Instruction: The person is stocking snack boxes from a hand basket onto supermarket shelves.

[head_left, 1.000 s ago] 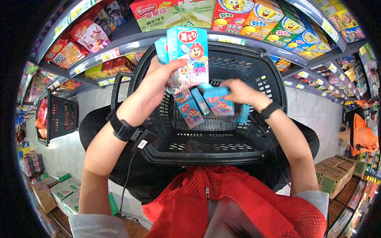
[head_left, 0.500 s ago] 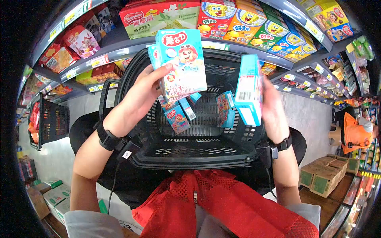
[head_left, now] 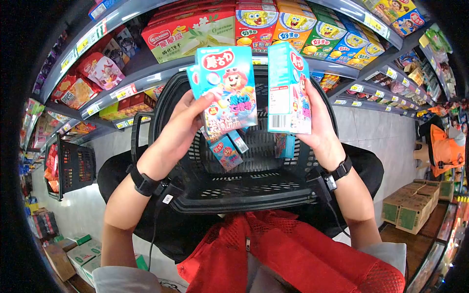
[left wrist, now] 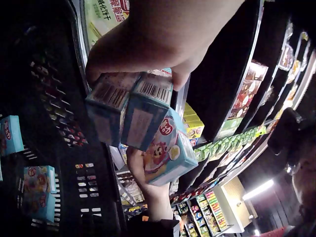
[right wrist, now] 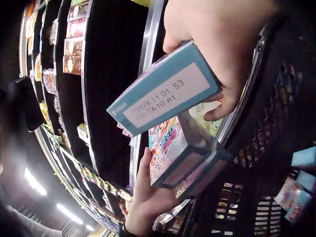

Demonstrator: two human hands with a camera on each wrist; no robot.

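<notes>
My left hand (head_left: 178, 122) grips two light-blue biscuit boxes (head_left: 227, 88) stacked face to face, a cartoon character on the front one. In the left wrist view their barcoded sides (left wrist: 145, 111) show side by side. My right hand (head_left: 320, 117) holds another box of the same kind (head_left: 288, 93), upright and turned so its narrow side shows. The right wrist view shows date print on that box's end panel (right wrist: 168, 96). Both hands are over a black shopping basket (head_left: 234, 209), with several smaller-looking blue boxes (head_left: 226, 154) lying at its bottom.
Ahead, a shelf carries red-and-green wafer boxes (head_left: 190, 39) and colourful cartoon biscuit boxes (head_left: 295, 24). A second black basket (head_left: 78, 166) stands on the floor at left. Cardboard cartons (head_left: 413, 207) sit at right, near an orange bag (head_left: 447, 151).
My right hand has lifted a box out of the basket, then brought it left beside the other boxes and turned it. The left hand keeps its two boxes, now slightly lower.
</notes>
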